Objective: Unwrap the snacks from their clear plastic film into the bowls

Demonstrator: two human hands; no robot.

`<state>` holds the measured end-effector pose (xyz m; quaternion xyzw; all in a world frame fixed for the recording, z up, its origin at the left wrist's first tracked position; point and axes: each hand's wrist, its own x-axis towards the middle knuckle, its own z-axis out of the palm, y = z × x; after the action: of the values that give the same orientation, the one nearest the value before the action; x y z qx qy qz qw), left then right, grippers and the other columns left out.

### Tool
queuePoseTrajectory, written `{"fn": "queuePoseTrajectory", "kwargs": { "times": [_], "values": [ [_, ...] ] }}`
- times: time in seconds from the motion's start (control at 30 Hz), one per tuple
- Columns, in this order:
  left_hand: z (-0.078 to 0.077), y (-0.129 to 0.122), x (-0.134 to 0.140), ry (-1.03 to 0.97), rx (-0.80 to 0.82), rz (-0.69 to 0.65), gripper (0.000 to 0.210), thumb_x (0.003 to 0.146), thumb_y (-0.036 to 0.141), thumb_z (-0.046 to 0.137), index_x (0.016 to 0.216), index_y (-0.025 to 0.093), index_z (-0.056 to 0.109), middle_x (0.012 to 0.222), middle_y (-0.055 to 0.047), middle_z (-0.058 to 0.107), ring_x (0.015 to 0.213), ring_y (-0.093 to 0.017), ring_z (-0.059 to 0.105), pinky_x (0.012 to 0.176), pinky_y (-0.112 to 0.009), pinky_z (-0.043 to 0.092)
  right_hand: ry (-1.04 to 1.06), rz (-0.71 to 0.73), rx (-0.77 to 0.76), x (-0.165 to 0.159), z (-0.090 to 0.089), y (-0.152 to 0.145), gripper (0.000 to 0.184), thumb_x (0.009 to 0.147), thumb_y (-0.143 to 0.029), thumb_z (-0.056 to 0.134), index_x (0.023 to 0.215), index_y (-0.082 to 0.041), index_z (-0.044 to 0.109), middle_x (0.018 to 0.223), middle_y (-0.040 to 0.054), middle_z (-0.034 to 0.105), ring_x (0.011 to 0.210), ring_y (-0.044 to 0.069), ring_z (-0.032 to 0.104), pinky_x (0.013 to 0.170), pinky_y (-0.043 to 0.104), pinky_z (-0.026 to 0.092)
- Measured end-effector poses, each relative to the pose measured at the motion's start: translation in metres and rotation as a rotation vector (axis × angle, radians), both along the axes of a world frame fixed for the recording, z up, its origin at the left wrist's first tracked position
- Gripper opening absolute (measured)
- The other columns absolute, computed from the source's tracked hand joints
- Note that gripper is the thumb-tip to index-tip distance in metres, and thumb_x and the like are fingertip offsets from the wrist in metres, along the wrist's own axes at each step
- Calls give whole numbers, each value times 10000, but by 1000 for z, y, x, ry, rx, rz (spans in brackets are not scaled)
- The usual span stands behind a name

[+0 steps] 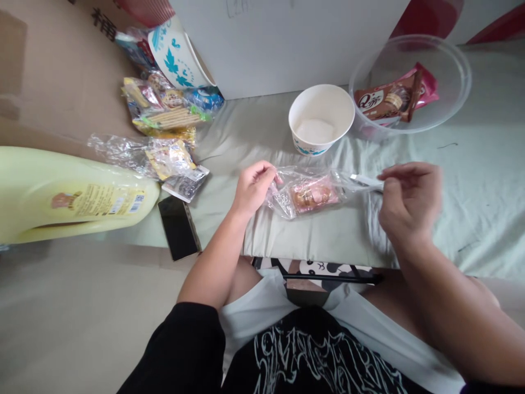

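One blurred right hand [410,205] seemingly pinches the clear bag's [283,200] white strip [364,179].

Held bag [284,198]: glossy crinkled plastic. Upright cup [302,142]: smooth paper. Tub [453,101]: smooth plastic. Sheet [471,191]: matt rumpled cloth.

Reads "Q蒂" on brown cake wrapper [388,102] beyond right fingers [412,168]. Reads "桶" on cardboard box [68,71], leftward beyond left fingers [264,167].

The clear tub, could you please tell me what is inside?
The tub holds a brown packet and, partly behind it, a pink packet; what they cover is hidden.
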<state>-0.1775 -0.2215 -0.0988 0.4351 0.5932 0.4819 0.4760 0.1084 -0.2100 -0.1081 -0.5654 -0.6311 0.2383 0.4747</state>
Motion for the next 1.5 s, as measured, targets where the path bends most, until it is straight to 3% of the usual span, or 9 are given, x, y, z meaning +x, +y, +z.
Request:
{"fn": "queuePoseTrajectory", "kwargs": {
  "times": [0.1,0.3,0.43,0.67,0.9,1.17,1.27,1.37,1.5],
  "values": [
    [2,-1,1,3,-95,-47,204,853,323,645,682,216,614,574,11,661,487,-117,576,450,-234,389,-67,9,121,0,2,-3,140,896,-142,546,959,-256,598,919,77,666,856,250,665,769,420,513],
    [12,-10,7,-193,-252,-290,219,838,317,603,654,205,567,541,-8,658,506,-142,630,501,-251,456,-254,502,396,-20,13,-24,216,818,-84,579,927,-269,600,790,-2,675,694,181,620,645,352,456],
    [13,-17,22,-438,-309,-454,278,807,381,647,635,206,516,597,-36,674,530,-170,652,544,-308,516,-376,576,281,-32,13,-29,193,889,-131,586,1029,-257,627,902,25,711,804,190,633,732,364,467],
    [2,-27,61,-686,-302,-265,276,684,356,607,521,213,435,509,-26,620,441,-149,587,442,-270,460,-405,580,237,-28,7,-24,274,932,-323,572,1194,-257,614,1255,104,625,1204,310,571,1012,503,460],
    [6,-20,52,-592,-131,251,260,669,365,556,524,229,388,418,38,474,317,-87,462,329,-201,309,-379,638,285,-26,11,-20,93,896,-167,557,918,-252,588,945,16,733,1067,258,639,916,435,420],
    [8,-7,14,-289,-105,262,234,717,352,576,558,215,471,476,24,553,310,-75,446,302,-192,253,-388,559,461,-19,15,-19,116,855,-127,471,841,-243,478,867,-9,770,1132,283,664,887,458,307],
    [8,-5,6,-243,-120,239,217,712,347,564,556,212,497,480,12,562,319,-81,449,303,-195,249,-362,647,464,-18,17,-17,150,831,-96,461,841,-245,479,753,-35,728,860,198,719,836,418,360],
    [10,-6,2,-219,-130,228,187,662,325,554,522,211,507,460,13,549,306,-79,420,299,-203,236,-386,758,390,-15,19,-13,146,843,-114,490,782,-244,512,608,-48,624,536,129,556,694,352,408],
    [12,-6,-2,-158,-95,263,197,663,308,513,491,214,499,425,9,521,314,-82,400,314,-207,209,-485,843,354,-8,19,-9,309,934,-172,499,631,-230,522,488,-35,475,458,123,405,551,313,347]
  ]
}}
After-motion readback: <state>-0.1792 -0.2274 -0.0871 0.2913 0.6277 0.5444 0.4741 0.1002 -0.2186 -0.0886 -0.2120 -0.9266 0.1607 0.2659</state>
